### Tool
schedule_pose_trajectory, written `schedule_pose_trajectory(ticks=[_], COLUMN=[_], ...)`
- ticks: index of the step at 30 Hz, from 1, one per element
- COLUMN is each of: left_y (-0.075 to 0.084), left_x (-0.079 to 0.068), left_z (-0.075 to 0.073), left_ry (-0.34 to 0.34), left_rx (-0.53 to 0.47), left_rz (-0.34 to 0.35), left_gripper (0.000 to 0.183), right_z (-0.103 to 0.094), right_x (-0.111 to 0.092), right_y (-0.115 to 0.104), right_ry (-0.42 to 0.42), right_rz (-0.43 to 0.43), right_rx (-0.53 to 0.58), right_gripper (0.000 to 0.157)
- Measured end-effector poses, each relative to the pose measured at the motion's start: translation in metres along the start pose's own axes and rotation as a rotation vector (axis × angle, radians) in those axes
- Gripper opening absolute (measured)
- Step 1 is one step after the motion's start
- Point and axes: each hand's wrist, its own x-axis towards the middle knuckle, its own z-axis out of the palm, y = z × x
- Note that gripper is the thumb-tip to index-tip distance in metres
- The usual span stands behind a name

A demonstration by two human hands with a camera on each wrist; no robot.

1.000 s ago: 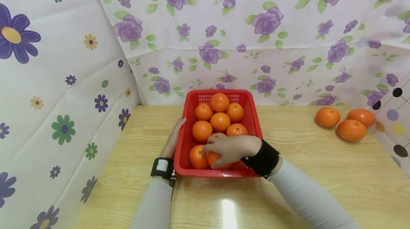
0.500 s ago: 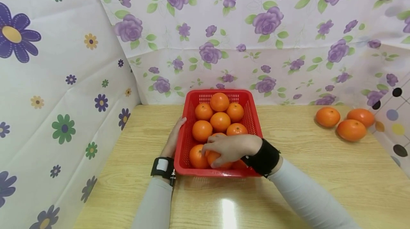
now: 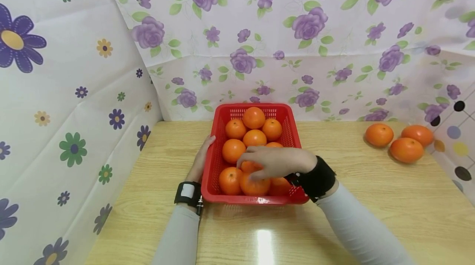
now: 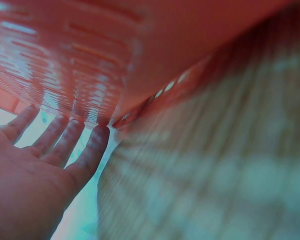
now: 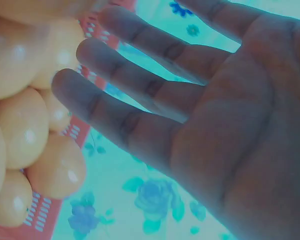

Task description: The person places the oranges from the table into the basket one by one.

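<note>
A red plastic basket [image 3: 256, 200] with slotted walls stands on the table, holding several oranges [image 3: 233, 151]. My left hand [image 3: 200, 160] lies along the outside of its left wall; in the left wrist view its fingers [image 4: 92, 155] are extended, their tips close against the slotted wall. Over the front part of the basket is my right hand [image 3: 276, 161], just above an orange [image 3: 254, 186] near the front rim and partly covering those behind. The right wrist view shows these fingers [image 5: 135, 127] stretched out, holding nothing, with oranges [image 5: 20, 127] beyond their tips.
Three more oranges [image 3: 406, 150] lie on the wooden table [image 3: 345, 207] at the far right. Flowered sheets hang behind [image 3: 267, 50] the table and along its left side. A dotted sheet [image 3: 462, 149] borders the right edge.
My right hand has lifted off the front orange and shifted slightly back and right, and that orange now shows more fully. The left hand and the basket have stayed in place.
</note>
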Motion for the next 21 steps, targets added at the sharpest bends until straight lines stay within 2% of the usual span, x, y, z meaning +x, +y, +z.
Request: schedule_pose_trajectory(ticks=[5, 12, 21], left_y=[0.000, 0.000, -0.003], left_x=[0.000, 0.001, 0.003], left_z=[0.000, 0.000, -0.003], left_ry=[0.015, 0.010, 0.005], left_rx=[0.010, 0.020, 0.018], left_rz=[0.002, 0.014, 0.012], left_gripper=[0.061, 0.061, 0.060], right_z=[-0.009, -0.015, -0.020], right_x=[-0.014, -0.037, -0.069], right_y=[0.008, 0.026, 0.052], right_ry=[0.076, 0.261, 0.443], right_rz=[-0.031, -0.056, 0.019], right_rx=[0.073, 0.091, 0.112], right_gripper=[0.036, 0.041, 0.039])
